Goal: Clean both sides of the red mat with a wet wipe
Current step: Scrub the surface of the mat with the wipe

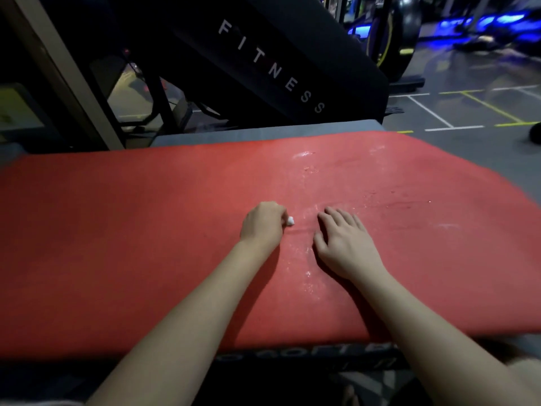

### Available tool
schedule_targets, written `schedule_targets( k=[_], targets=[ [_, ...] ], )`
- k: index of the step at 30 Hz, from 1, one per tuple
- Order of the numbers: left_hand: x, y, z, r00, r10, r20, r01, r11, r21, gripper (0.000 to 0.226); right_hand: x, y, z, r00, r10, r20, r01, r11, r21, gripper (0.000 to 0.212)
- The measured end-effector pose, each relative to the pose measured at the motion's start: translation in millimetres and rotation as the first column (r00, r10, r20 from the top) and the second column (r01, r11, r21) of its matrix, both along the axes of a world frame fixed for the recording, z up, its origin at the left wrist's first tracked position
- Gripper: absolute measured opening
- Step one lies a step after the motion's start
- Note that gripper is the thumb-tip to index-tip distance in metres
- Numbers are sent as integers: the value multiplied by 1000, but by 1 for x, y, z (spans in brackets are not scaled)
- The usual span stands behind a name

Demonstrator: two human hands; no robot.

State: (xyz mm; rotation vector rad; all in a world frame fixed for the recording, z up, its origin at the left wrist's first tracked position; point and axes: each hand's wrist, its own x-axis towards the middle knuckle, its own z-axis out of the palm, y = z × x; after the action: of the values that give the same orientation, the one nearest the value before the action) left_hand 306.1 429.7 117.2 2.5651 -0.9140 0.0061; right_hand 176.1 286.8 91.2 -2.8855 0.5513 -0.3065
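Observation:
The red mat (123, 230) lies spread flat across a raised grey platform and fills the middle of the view. Pale wet streaks and specks mark it near the centre and towards the far right. My left hand (263, 225) is curled over a small white wet wipe (290, 221), of which only a bit shows beside the fingers, pressed onto the mat. Just to its right, my right hand (342, 241) rests flat on the mat with its fingers spread.
The grey platform (263, 131) sticks out beyond the mat's far edge. Behind it stands a black slanted panel (272, 65) lettered FITNESS. Gym machines with blue lights and a floor with painted lines (468, 109) lie at the far right. A metal frame post (61, 71) rises at the left.

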Motion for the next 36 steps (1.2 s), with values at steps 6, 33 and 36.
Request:
schedule_targets(
  k=[6, 33, 36],
  targets=[
    [-30, 29, -2, 999, -37, 23, 38, 999, -30, 13, -3, 4, 6, 999, -14, 50, 13, 1000, 8, 48],
    [-169, 100, -7, 987, -69, 142, 98, 973, -208, 18, -73, 31, 1, 994, 22, 105, -31, 996, 80, 49],
    [-183, 115, -12, 978, -132, 164, 165, 964, -209, 14, -71, 29, 1, 994, 23, 107, -32, 996, 79, 49]
  ],
)
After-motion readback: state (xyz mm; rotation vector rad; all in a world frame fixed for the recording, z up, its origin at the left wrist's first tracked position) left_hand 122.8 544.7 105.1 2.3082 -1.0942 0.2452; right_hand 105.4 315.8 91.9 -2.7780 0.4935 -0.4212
